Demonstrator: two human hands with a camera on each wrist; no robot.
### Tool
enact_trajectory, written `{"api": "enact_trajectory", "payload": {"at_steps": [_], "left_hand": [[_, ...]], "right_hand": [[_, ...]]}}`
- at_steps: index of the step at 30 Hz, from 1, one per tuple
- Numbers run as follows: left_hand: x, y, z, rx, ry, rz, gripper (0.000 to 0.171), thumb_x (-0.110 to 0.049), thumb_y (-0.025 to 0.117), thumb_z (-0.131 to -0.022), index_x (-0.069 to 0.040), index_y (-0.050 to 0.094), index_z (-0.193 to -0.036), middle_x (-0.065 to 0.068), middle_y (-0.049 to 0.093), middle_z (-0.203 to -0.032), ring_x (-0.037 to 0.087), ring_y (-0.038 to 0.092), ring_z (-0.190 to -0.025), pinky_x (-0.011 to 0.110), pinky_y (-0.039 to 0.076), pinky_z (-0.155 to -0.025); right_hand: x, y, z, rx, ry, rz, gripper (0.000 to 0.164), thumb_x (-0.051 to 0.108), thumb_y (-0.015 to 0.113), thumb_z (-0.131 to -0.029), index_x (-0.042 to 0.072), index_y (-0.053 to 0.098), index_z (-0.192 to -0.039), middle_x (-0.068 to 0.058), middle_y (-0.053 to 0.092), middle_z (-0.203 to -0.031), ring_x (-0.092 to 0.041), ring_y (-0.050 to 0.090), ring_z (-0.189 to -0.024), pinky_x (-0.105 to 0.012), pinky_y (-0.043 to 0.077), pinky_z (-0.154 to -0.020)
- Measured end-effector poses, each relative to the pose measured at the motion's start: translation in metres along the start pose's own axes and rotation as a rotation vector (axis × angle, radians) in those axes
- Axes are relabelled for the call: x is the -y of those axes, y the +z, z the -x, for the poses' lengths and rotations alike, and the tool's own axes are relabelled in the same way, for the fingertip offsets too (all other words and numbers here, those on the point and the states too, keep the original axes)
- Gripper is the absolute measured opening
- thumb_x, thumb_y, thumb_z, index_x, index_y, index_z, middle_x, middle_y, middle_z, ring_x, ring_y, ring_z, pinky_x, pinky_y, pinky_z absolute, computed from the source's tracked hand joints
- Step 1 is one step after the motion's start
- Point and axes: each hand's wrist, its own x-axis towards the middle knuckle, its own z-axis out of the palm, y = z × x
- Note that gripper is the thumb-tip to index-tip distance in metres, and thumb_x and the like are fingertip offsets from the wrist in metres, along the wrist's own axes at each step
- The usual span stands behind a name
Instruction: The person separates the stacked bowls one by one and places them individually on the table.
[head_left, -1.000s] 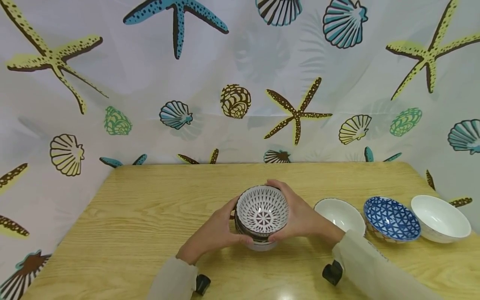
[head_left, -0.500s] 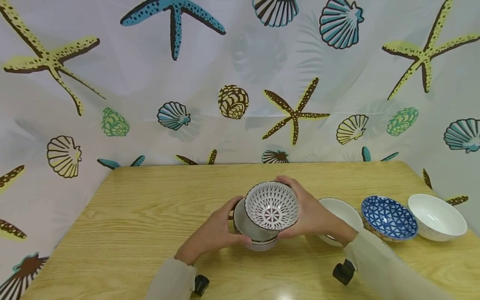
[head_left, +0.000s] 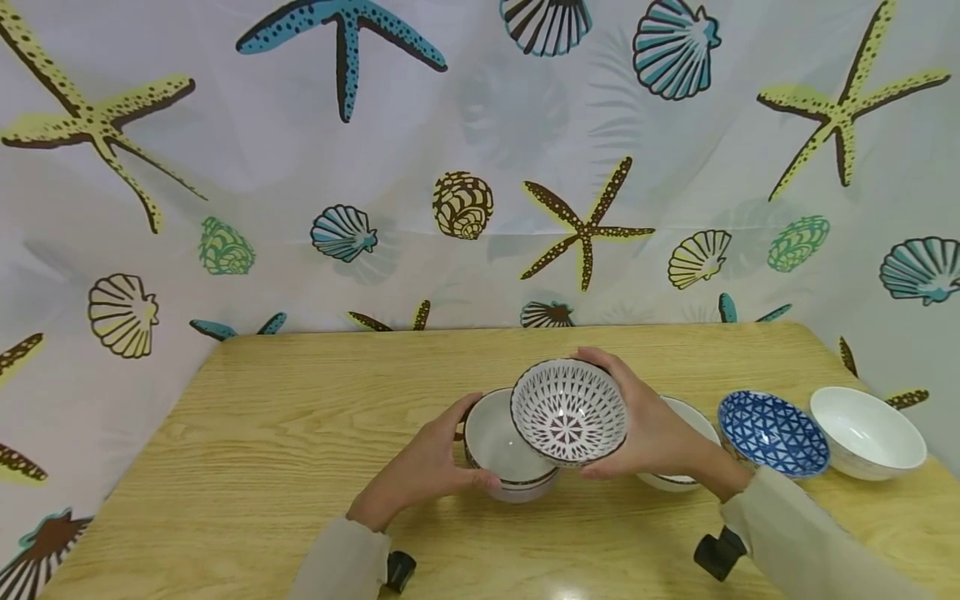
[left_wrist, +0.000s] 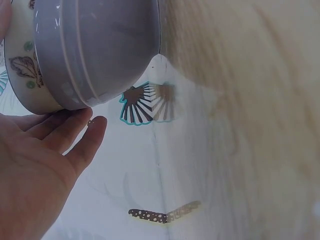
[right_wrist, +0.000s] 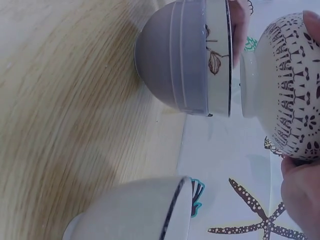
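In the head view a bowl patterned in black on white is gripped at its sides by my right hand, thumb near and fingers behind. It is raised and tilted above and right of a leaf-decorated bowl. That cream bowl sits nested in a grey-lavender bowl, which stands on the table, as the right wrist view shows. Around the left side of this pair my left hand holds the rim between thumb and fingers. In the left wrist view its fingers lie against the nested bowls.
Right of my hands stand a dark-rimmed white bowl, partly behind the right forearm, a blue triangle-patterned bowl and a larger white bowl. The wooden table ends at a shell-and-starfish printed cloth.
My right hand has lifted the patterned bowl out of the leaf-decorated bowl and carried it to the right, uncovering the inside below. The left hand stays on the lower pair.
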Motion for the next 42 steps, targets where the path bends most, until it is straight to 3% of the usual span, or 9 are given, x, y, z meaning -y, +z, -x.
{"api": "enact_trajectory", "payload": {"at_steps": [12, 19, 22, 29, 36, 42], "left_hand": [[-0.003, -0.001, 0.001, -0.011, -0.024, -0.013, 0.105, -0.039, 0.084, -0.07, -0.002, 0.024, -0.149, 0.015, 0.039, -0.147, 0.03, 0.043, -0.132, 0.045, 0.045, -0.103], [-0.002, 0.0, 0.001, -0.007, -0.025, -0.011, 0.105, -0.039, 0.083, -0.07, -0.003, 0.024, -0.149, 0.015, 0.039, -0.148, 0.03, 0.043, -0.133, 0.045, 0.045, -0.103], [-0.001, 0.0, 0.001, -0.005, -0.015, -0.017, 0.105, -0.039, 0.083, -0.071, -0.002, 0.024, -0.149, 0.015, 0.039, -0.148, 0.031, 0.044, -0.132, 0.046, 0.045, -0.102], [0.001, 0.001, -0.001, -0.012, -0.018, -0.022, 0.103, -0.037, 0.083, -0.071, -0.004, 0.024, -0.149, 0.014, 0.039, -0.148, 0.031, 0.045, -0.13, 0.047, 0.045, -0.101], [0.001, 0.002, -0.001, -0.011, -0.062, -0.022, 0.105, -0.038, 0.083, -0.07, -0.004, 0.024, -0.15, 0.014, 0.037, -0.149, 0.033, 0.046, -0.129, 0.047, 0.045, -0.102], [-0.002, 0.001, -0.001, -0.014, -0.062, -0.024, 0.104, -0.037, 0.083, -0.071, -0.004, 0.025, -0.149, 0.015, 0.038, -0.148, 0.032, 0.045, -0.13, 0.047, 0.045, -0.102]], "right_hand": [[-0.004, -0.012, 0.024, -0.036, 0.024, 0.098, 0.119, 0.012, 0.092, -0.053, 0.007, 0.021, -0.148, -0.019, 0.038, -0.144, -0.038, 0.045, -0.123, -0.021, 0.043, -0.097], [-0.003, -0.015, 0.039, -0.052, 0.056, 0.05, 0.12, 0.005, 0.091, -0.053, 0.011, 0.02, -0.15, -0.018, 0.036, -0.145, -0.034, 0.044, -0.123, -0.02, 0.045, -0.095], [-0.004, -0.016, 0.046, -0.07, 0.047, 0.054, 0.121, 0.003, 0.091, -0.052, 0.012, 0.021, -0.15, -0.02, 0.036, -0.145, -0.028, 0.045, -0.123, -0.021, 0.046, -0.094], [-0.004, -0.021, 0.062, -0.1, 0.059, 0.081, 0.123, 0.008, 0.092, -0.051, 0.018, 0.02, -0.151, -0.019, 0.036, -0.145, 0.001, 0.042, -0.122, -0.019, 0.044, -0.094], [-0.002, -0.021, 0.081, -0.128, 0.069, 0.105, 0.125, 0.01, 0.093, -0.05, 0.018, 0.02, -0.151, -0.02, 0.036, -0.144, 0.005, 0.04, -0.122, -0.017, 0.042, -0.095], [-0.006, -0.021, 0.098, -0.145, 0.047, 0.113, 0.126, 0.011, 0.094, -0.047, 0.013, 0.022, -0.15, -0.01, 0.037, -0.145, 0.001, 0.042, -0.123, -0.017, 0.042, -0.095]]}}
